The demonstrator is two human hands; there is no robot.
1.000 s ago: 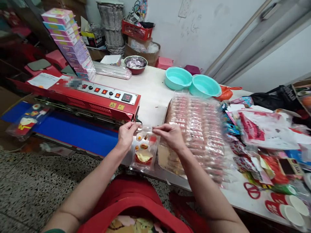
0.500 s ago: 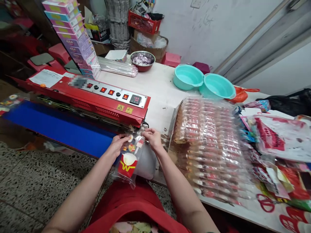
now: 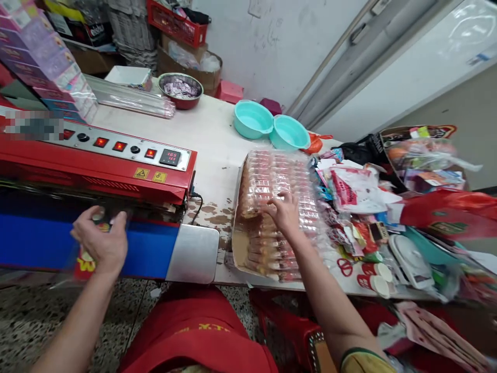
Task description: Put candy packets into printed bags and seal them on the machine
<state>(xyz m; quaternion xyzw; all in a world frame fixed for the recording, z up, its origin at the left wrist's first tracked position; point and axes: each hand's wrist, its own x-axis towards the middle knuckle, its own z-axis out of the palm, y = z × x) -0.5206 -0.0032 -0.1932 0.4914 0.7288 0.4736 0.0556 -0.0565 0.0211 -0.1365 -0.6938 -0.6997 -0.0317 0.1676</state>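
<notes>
My left hand (image 3: pixel 101 241) is over the blue conveyor belt (image 3: pixel 149 254) of a red band sealing machine (image 3: pixel 93 168). Its thumb and fingers are curved and apart, above a clear plastic bag (image 3: pixel 83 264) with a red and yellow fries-box picture. The bag's top edge lies by the machine's slot, partly hidden by my hand; whether they touch I cannot tell. My right hand (image 3: pixel 286 213) reaches over rows of clear-wrapped packets (image 3: pixel 272 181) in a shallow cardboard box (image 3: pixel 241 251). Its fingers are bent and spread, with nothing visible in them.
A metal plate (image 3: pixel 194 254) sits at the belt's end. Two turquoise basins (image 3: pixel 253 120) and a metal bowl of sachets (image 3: pixel 180 90) stand farther back. Stacked boxes (image 3: pixel 58 67) rise on the left. Scissors (image 3: pixel 345 267), paper cups (image 3: pixel 373 284) and mixed packages (image 3: pixel 355 189) crowd the right.
The bag, held in both hands at the belt's right end before, is now farther left on the belt under my left hand. My right hand has left it and moved right over the packets. The view turned right.
</notes>
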